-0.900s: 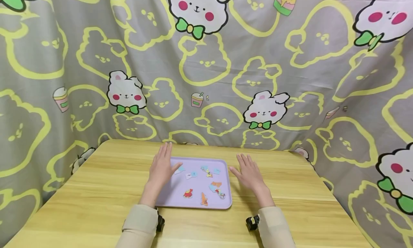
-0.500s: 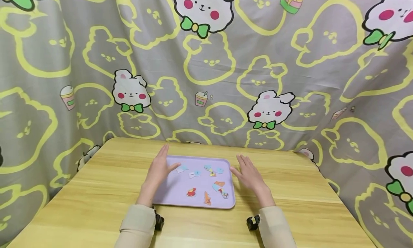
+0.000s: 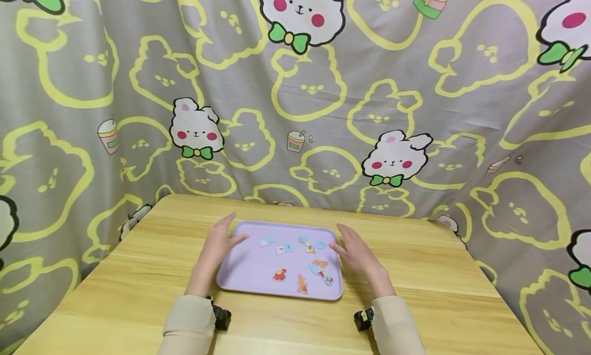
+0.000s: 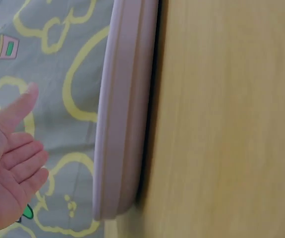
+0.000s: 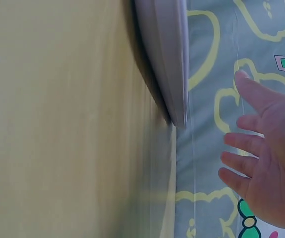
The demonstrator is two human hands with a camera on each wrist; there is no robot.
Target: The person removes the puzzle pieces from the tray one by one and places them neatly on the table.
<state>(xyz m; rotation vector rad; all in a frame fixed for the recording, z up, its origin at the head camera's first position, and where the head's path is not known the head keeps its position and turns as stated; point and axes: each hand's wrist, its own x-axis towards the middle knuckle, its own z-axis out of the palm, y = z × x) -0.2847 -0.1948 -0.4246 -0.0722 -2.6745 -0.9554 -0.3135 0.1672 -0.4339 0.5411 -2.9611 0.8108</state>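
A lilac tray [image 3: 249, 273] lies on the wooden table, with several small cut-out pieces spread over it. Among them are a red piece [image 3: 279, 275], an orange piece [image 3: 302, 284] and a pale blue and white piece [image 3: 284, 249]. Two clusters of coloured pieces sit on its right half. My left hand [image 3: 217, 246] hovers at the tray's left side, thumb over the rim and holding nothing. On the right side my right hand [image 3: 356, 251] is held likewise, its thumb overlapping the rim in the head view. Both wrist views show palms with fingers loosely extended, apart from the tray's side wall [image 4: 120, 109].
A grey curtain [image 3: 323, 124] with yellow outlines and white rabbit prints hangs behind and around the table [image 3: 277, 324]. Each wrist wears a small black camera, such as the left wrist camera [image 3: 222, 318].
My left hand has moved left, uncovering the tray's left part. The head view has turned left, so the scene shifts right; my right thumb now overlaps the tray's edge. The pieces stay put.
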